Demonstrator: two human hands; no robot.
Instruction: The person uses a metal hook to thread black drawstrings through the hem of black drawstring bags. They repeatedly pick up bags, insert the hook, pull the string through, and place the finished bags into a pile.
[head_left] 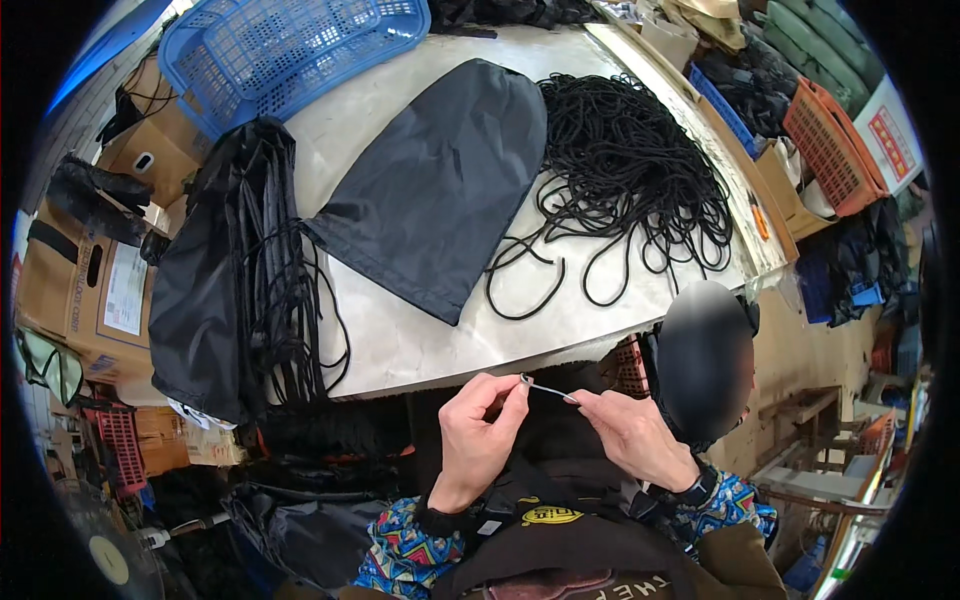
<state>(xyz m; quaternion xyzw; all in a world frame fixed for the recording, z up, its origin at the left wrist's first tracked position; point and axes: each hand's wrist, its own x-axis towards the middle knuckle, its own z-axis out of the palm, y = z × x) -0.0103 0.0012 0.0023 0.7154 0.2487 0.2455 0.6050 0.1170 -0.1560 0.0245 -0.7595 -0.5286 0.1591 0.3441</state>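
My right hand [632,430] is closed on a thin silvery metal rod [551,389], which points left. The rod's far end meets the fingertips of my left hand [478,432], which is pinched shut. A tiny dark bit shows at those fingertips, too small to name. Both hands are in front of my body, just off the table's near edge. Beyond them a flat black fabric bag [440,190] lies on the white table [420,355]. A heap of black cord [630,150] lies to its right, with loose loops trailing nearer. Stacked black bags with hanging cords [225,280] drape over the left side.
A blue plastic basket [300,50] stands at the far left of the table. Cardboard boxes [110,290] are beyond the left edge. An orange-handled cutter [759,218] lies along the right rim. Close by my right hand is a person's head [700,360]; an orange crate [830,145] stands farther right.
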